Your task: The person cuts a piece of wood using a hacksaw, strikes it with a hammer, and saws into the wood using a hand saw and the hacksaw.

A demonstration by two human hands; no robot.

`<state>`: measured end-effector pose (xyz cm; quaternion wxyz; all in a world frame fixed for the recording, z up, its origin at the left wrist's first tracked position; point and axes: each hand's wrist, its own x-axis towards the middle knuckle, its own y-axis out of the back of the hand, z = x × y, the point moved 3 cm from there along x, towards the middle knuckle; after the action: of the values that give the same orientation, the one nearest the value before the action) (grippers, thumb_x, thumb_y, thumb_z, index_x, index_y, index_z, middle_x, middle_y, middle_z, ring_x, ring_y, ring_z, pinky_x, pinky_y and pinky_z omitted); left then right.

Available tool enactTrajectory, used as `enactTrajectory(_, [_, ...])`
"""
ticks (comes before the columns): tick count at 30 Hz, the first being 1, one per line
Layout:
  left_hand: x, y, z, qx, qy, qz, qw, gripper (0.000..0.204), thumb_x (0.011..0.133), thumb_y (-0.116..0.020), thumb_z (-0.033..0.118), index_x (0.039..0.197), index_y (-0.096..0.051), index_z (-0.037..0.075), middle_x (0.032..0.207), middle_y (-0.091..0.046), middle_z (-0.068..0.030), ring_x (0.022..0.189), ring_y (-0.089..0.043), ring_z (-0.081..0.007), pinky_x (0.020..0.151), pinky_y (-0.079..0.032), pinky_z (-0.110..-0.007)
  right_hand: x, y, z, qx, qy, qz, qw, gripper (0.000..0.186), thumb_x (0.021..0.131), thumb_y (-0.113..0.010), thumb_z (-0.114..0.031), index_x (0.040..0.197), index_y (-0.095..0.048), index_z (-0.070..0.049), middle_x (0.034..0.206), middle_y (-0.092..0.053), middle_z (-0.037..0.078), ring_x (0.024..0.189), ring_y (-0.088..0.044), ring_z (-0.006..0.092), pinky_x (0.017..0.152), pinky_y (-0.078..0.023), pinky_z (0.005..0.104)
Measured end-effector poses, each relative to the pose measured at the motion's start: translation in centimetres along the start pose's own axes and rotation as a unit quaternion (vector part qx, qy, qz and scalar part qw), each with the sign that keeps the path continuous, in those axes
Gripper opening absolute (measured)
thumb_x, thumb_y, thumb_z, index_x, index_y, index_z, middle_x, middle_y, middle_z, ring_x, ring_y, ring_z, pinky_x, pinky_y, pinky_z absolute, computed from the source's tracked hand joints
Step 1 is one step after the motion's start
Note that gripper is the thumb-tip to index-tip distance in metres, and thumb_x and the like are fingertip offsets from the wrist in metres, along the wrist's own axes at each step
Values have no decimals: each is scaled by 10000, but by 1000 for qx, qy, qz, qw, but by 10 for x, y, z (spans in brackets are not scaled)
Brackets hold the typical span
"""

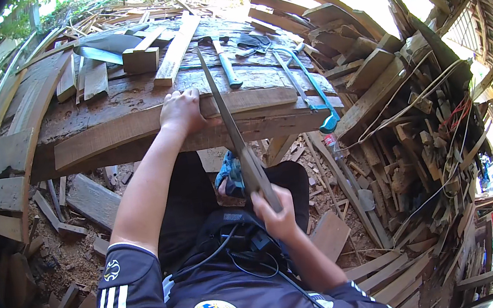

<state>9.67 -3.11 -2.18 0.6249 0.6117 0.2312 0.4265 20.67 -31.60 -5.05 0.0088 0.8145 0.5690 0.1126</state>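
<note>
My left hand (180, 110) is closed over a narrow wooden plank (107, 135) along the front edge of a weathered timber bench (125, 84). My right hand (273, 211), low in front of me, grips the wooden handle of a long hand saw (223, 107), whose blade crosses the plank just right of my left hand. A hammer (226, 63) with a light blue handle lies on the bench beyond the blade, and a teal-framed hacksaw (317, 98) lies at the bench's right end.
Wood offcuts (176, 48) and a wide metal blade (97, 54) lie on the bench. Boards (4, 161) line its left side. A high scrap-wood pile (401, 102) with cords and wires crowds the right. Sawdust and offcuts (91, 202) cover the ground around my dark-clothed legs.
</note>
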Motion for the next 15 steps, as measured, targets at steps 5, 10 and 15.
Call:
enactTrajectory(5, [-7,9,7,-5,3,-43,999,990,647,-731,818,1215,-617,15,1261,-669,-179,1204,-620,-331,1082,-437,-419,-5,9,-5,15,-41,26,999,233,948,-627,-120,732,-584,-43,608,-522,-45,547,-468,28,497,-347,232])
enactTrajectory(10, [1,5,9,-1,7,-5,1000,961,670,-733,801,1227,-614,27,1249,-684,-154,1185,-640,-298,1044,-462,-394,95,-13,8,78,-36,15,996,286,974,-603,-142,707,-545,-58,589,-534,-11,495,-495,72,489,-410,265])
enactTrajectory(15, [7,-5,-1,-3,4,-12,1000,986,645,-719,828,1196,-620,17,1233,-679,-174,1180,-637,-324,1046,-470,-419,61,-18,-6,110,1,20,994,284,973,-609,-114,725,-481,-64,543,-418,-39,439,-398,60,428,-328,256])
